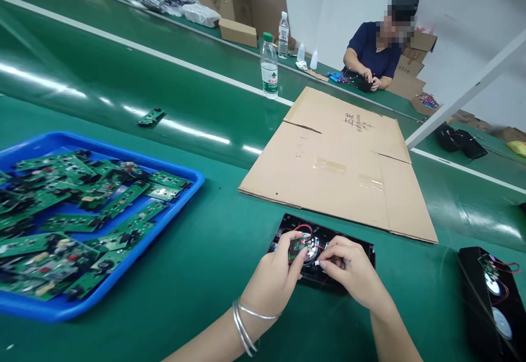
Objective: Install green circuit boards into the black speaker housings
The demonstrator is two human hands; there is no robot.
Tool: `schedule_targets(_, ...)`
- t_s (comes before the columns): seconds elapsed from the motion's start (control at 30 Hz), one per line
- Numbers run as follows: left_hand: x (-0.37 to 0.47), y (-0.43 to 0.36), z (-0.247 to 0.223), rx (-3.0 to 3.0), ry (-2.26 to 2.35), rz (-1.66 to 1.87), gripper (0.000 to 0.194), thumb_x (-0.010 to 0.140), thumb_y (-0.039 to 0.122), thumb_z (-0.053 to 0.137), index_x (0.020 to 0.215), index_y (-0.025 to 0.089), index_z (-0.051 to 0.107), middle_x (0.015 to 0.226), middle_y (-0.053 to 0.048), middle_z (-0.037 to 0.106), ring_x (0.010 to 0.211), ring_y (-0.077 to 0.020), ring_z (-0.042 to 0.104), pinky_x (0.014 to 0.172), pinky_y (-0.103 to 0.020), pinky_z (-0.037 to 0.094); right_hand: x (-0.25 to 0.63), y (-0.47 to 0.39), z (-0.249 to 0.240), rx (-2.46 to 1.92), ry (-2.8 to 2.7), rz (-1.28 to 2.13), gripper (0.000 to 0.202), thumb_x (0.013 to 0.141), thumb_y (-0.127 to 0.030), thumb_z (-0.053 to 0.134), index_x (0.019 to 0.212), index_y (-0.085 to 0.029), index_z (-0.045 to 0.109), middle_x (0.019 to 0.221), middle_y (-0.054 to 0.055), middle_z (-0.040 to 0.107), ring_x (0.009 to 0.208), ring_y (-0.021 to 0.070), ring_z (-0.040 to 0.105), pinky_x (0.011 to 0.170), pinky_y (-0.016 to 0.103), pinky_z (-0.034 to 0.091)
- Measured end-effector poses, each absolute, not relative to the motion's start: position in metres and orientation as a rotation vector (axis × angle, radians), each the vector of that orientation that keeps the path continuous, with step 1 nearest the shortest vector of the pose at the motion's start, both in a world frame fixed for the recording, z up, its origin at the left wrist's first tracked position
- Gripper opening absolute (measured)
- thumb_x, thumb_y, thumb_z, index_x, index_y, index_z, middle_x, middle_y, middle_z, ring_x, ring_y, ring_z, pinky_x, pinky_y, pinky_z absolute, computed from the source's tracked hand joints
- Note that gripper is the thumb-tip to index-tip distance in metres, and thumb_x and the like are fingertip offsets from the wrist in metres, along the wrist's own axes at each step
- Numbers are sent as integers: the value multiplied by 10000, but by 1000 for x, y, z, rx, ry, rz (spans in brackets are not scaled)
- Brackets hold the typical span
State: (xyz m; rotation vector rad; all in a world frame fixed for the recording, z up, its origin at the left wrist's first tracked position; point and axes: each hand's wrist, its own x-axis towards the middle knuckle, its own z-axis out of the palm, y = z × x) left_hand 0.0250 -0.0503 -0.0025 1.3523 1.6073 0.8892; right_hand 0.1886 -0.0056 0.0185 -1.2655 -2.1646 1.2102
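Note:
A black speaker housing (283, 225) lies on the green bench in front of me, with round silvery speakers and a red wire loop inside. Over its left half, my left hand (279, 263) is closed on a small green circuit board (296, 247), pinched between thumb and fingers. My right hand (349, 266) is closed too, its thumb and forefinger pinching a small white wire connector (316, 262) just right of the board. Parts of the housing and wires are hidden under both hands.
A blue tray (197, 178) of green circuit boards stands at left; one loose board (151, 117) lies beyond it. Flattened cardboard (345, 154) lies ahead. Another speaker housing (476, 285) is at right. A water bottle (269, 69) stands farther off, and a co-worker (376, 50) sits across.

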Motion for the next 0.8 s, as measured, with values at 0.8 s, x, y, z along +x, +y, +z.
schedule_targets(0.8, 21, -55, -1, 1496, 1356, 965, 293, 856, 223, 310, 1099, 162, 462, 733, -59, 701, 673, -172, 687, 584, -265, 562, 172, -23, 3, -1006, -2573, 52, 284, 907, -140, 339, 759, -147, 581, 658, 38, 532, 581, 139, 476, 520, 269, 368)
